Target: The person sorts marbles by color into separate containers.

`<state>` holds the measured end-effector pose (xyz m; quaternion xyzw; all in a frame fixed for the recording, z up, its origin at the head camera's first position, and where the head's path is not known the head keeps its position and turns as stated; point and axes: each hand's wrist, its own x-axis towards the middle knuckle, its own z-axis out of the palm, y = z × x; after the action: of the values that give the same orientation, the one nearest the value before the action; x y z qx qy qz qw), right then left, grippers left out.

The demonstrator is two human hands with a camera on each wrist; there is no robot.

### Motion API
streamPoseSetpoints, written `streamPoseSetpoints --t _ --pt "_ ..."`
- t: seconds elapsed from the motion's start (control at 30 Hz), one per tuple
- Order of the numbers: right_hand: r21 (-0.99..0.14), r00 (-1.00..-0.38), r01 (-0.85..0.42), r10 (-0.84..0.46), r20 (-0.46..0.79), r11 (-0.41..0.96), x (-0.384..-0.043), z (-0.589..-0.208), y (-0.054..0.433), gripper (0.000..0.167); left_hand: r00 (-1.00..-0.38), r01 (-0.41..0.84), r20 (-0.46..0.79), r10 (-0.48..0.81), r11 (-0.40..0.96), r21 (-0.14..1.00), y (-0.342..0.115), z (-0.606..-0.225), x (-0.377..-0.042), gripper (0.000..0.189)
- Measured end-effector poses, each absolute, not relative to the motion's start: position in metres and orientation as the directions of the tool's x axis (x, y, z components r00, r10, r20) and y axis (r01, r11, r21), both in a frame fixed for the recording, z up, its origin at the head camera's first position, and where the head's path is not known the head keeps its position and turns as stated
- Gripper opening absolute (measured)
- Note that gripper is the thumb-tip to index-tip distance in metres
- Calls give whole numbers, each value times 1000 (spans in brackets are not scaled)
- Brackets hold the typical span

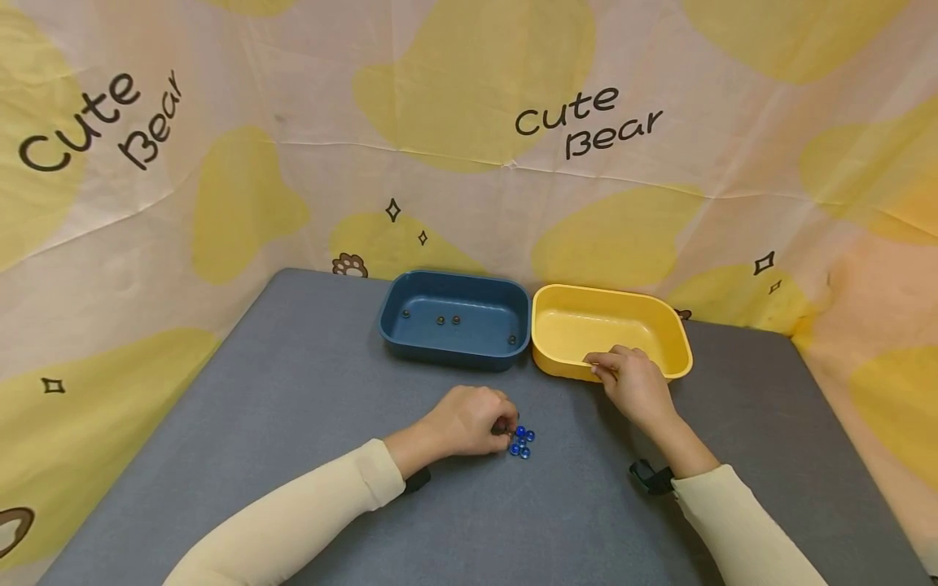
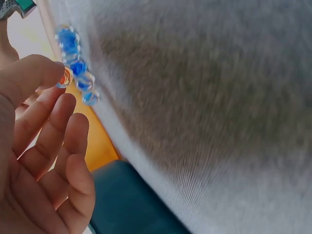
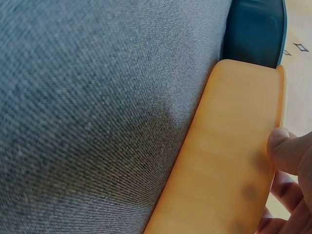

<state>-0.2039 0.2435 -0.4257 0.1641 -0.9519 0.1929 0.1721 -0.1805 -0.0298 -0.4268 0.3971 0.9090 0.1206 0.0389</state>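
My left hand (image 1: 472, 422) is low over the table, beside a small cluster of several blue glass marbles (image 1: 521, 432). In the left wrist view, its thumb and index finger pinch an orange-and-clear marble (image 2: 64, 77), with the blue marbles (image 2: 78, 67) just past the fingertips. My right hand (image 1: 636, 389) grips the near rim of the yellow box (image 1: 548, 358). The right wrist view shows its thumb (image 3: 279, 139) against the outer wall, while the other fingers reach over the rim and are partly hidden.
A dark blue box (image 1: 454, 356) stands left of the yellow one, close against it. Several small brownish marbles (image 1: 440, 321) lie spread on its floor. Behind both boxes hangs a patterned cloth (image 1: 454, 187), along the far edge of the grey table (image 1: 293, 391).
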Motion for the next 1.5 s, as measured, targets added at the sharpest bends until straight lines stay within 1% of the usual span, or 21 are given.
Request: streamPoseSetpoints --t 0.23,0.67,1.07,1.33,1.5 --pt "-315 -887 -381 -247 391 869 -204 -427 245 16 -698 707 68 712 671 224 -35 -418 -185 4" --pt "-314 -881 -387 -246 404 867 -202 -425 245 15 -727 679 118 676 684 267 -40 -403 -190 5" --pt "-317 -884 -385 -248 396 866 -202 -426 246 15 -771 634 169 614 718 288 -48 -390 -196 6" --pt "-324 -890 -378 -244 384 867 -202 -426 247 16 -782 623 218 584 739 255 -54 -381 -205 7" --pt "-325 -889 -383 -250 384 865 -202 -425 246 16 -795 606 226 562 754 255 -59 -377 -213 6"
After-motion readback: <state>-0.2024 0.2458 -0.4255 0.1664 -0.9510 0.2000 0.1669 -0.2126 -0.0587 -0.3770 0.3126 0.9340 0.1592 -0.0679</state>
